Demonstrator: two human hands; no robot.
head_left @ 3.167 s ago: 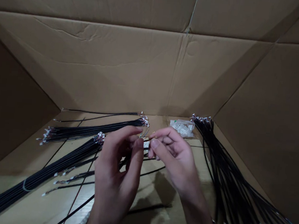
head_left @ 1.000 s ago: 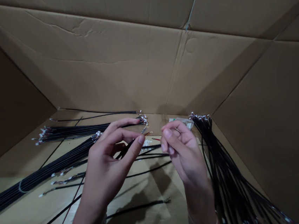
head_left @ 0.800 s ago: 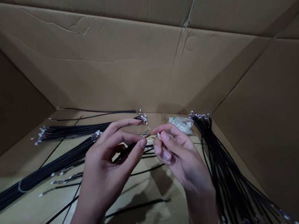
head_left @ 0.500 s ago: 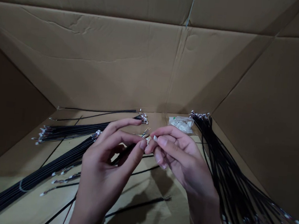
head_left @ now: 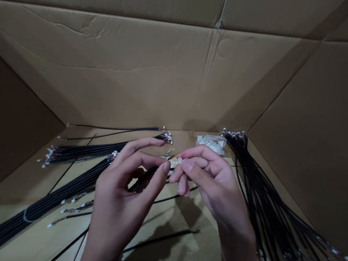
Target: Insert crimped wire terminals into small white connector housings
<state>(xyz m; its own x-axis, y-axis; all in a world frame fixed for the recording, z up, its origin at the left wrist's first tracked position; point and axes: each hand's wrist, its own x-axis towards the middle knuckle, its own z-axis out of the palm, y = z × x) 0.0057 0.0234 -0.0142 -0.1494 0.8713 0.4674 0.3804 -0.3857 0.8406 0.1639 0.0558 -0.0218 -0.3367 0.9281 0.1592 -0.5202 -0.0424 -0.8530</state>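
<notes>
My left hand [head_left: 124, 203] is closed in a pinch, thumb against index finger, on a black cable [head_left: 140, 181] that runs back under the palm. The cable's tip is hidden at the fingertips. Facing it, my right hand [head_left: 217, 188] pinches a small white connector [head_left: 180, 160] between thumb and index finger, with the other fingers curled below. The two sets of fingertips are a short way apart. Just beyond them, small white pieces [head_left: 173, 163] and thin bare wire ends [head_left: 169, 152] show in the gap, partly covered by the fingers.
Bundled black cables with white connectors [head_left: 60, 189] lie at left, and a spread bundle [head_left: 265, 205] at right. A clear bag of small white parts [head_left: 212, 144] rests near the back cardboard wall [head_left: 129, 85]. A single cable [head_left: 160, 240] lies in front.
My right fingertips have shifted slightly right, and the gap to my left fingertips is wider. More of the white pieces behind shows. My left hand has hardly moved.
</notes>
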